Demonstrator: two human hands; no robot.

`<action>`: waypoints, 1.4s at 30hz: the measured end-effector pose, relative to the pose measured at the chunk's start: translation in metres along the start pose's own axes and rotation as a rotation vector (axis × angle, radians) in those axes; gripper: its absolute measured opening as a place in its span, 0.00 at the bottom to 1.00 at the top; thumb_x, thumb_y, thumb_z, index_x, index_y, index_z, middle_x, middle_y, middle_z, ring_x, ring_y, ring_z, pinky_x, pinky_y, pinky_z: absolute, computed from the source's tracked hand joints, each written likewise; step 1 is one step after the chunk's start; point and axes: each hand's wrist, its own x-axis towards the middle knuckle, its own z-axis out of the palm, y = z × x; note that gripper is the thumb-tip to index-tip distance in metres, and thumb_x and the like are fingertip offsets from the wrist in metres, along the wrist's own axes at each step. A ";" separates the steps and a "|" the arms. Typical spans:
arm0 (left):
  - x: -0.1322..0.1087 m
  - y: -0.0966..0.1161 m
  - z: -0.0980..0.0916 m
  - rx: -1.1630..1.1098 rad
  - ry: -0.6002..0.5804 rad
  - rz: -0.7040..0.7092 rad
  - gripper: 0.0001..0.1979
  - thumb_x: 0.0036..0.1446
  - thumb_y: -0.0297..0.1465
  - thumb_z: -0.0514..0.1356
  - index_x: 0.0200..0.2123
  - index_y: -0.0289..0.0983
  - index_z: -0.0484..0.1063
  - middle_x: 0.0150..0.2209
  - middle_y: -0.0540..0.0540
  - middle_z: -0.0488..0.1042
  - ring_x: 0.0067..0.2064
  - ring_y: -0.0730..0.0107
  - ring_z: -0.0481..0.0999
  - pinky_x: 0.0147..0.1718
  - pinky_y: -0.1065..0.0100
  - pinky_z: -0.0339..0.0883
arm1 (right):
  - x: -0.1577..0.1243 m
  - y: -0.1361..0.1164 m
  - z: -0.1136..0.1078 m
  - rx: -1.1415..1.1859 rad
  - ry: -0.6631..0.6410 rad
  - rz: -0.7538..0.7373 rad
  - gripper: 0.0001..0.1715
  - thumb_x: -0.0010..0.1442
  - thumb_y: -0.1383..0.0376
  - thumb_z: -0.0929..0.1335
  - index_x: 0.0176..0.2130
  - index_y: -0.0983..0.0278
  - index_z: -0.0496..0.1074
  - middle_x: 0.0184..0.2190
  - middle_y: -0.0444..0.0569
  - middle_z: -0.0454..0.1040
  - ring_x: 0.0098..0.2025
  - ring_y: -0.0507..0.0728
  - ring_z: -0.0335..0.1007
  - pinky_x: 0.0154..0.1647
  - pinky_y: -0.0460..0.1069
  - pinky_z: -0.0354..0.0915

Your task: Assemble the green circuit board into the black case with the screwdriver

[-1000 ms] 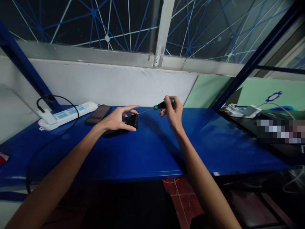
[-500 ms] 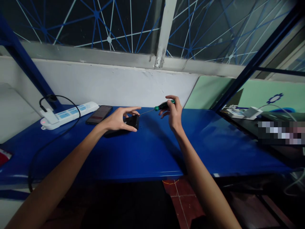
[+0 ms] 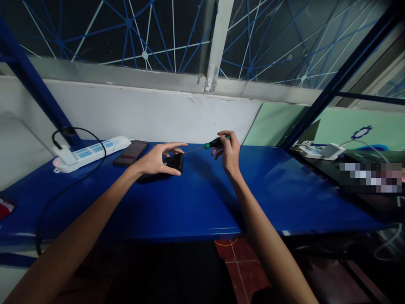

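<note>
My left hand [image 3: 153,159] grips a black box-like object [image 3: 174,162] at the middle of the blue table, thumb on the near side and fingers on the far side. My right hand [image 3: 230,153] holds a screwdriver [image 3: 217,142] with a black and green handle. The shaft points left, and its tip is at the upper right edge of the black object; whether it sits in a screw is too small to tell. Tiny specks lie on the table just right of the object.
A dark phone [image 3: 131,153] lies behind my left wrist. Left of it is a white power strip [image 3: 91,153] with a plug and black cable. The blue table [image 3: 202,211] meets a white wall. White adapters [image 3: 329,150] and cables are at the right.
The view has shifted slightly. The right hand's fingers have moved a little around the screwdriver handle, while the left hand keeps its hold on the black object.
</note>
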 end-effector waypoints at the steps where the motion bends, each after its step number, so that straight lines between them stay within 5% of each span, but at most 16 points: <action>1: 0.000 -0.001 0.001 -0.001 0.001 0.001 0.42 0.42 0.39 0.70 0.62 0.42 0.61 0.53 0.41 0.73 0.55 0.54 0.71 0.54 0.53 0.61 | 0.001 0.001 0.000 0.020 -0.013 0.003 0.15 0.61 0.52 0.63 0.40 0.60 0.65 0.21 0.40 0.66 0.17 0.50 0.66 0.15 0.46 0.58; 5: 0.000 -0.002 0.002 -0.008 -0.007 0.002 0.42 0.43 0.39 0.70 0.62 0.41 0.61 0.53 0.40 0.73 0.55 0.53 0.71 0.54 0.53 0.62 | -0.001 -0.005 0.001 -0.043 0.043 -0.056 0.14 0.60 0.53 0.66 0.39 0.60 0.66 0.19 0.38 0.62 0.15 0.49 0.63 0.16 0.46 0.58; 11: -0.001 -0.002 0.001 -0.015 -0.012 -0.001 0.42 0.43 0.39 0.70 0.62 0.42 0.61 0.54 0.40 0.72 0.56 0.53 0.70 0.55 0.52 0.61 | -0.004 -0.014 -0.003 -0.285 0.168 -0.146 0.25 0.56 0.45 0.68 0.23 0.61 0.67 0.17 0.42 0.61 0.20 0.51 0.62 0.20 0.49 0.59; 18: -0.001 -0.001 0.001 -0.011 -0.003 -0.010 0.42 0.43 0.39 0.70 0.62 0.41 0.61 0.54 0.39 0.72 0.56 0.53 0.70 0.55 0.52 0.61 | 0.000 -0.009 -0.005 -0.033 -0.073 0.000 0.17 0.60 0.52 0.64 0.42 0.60 0.66 0.30 0.45 0.72 0.19 0.49 0.66 0.16 0.46 0.60; 27: -0.001 -0.003 0.000 0.013 -0.016 0.010 0.42 0.44 0.39 0.69 0.62 0.41 0.61 0.54 0.40 0.72 0.56 0.53 0.70 0.55 0.51 0.61 | -0.003 -0.010 -0.006 -0.312 0.088 -0.004 0.24 0.56 0.44 0.67 0.29 0.62 0.70 0.13 0.40 0.61 0.13 0.50 0.60 0.18 0.48 0.58; 32: -0.001 -0.003 -0.003 0.007 -0.004 0.003 0.42 0.44 0.39 0.70 0.62 0.41 0.61 0.54 0.39 0.72 0.56 0.53 0.70 0.55 0.51 0.60 | -0.001 -0.007 -0.007 -0.184 -0.028 0.066 0.14 0.58 0.54 0.65 0.39 0.61 0.67 0.21 0.41 0.69 0.15 0.50 0.65 0.18 0.47 0.59; 36: -0.002 -0.003 -0.003 0.007 -0.009 -0.004 0.42 0.44 0.39 0.70 0.62 0.41 0.61 0.54 0.39 0.72 0.56 0.53 0.70 0.55 0.52 0.61 | 0.001 -0.006 -0.006 -0.063 -0.072 0.076 0.15 0.52 0.62 0.67 0.41 0.59 0.63 0.26 0.41 0.70 0.15 0.49 0.65 0.15 0.46 0.58; 42: -0.002 -0.001 -0.003 0.012 -0.007 -0.008 0.41 0.44 0.39 0.69 0.62 0.41 0.61 0.54 0.39 0.72 0.56 0.52 0.70 0.54 0.51 0.61 | 0.000 -0.010 -0.001 -0.084 -0.029 0.004 0.18 0.55 0.51 0.69 0.36 0.59 0.63 0.17 0.39 0.66 0.14 0.50 0.63 0.15 0.47 0.60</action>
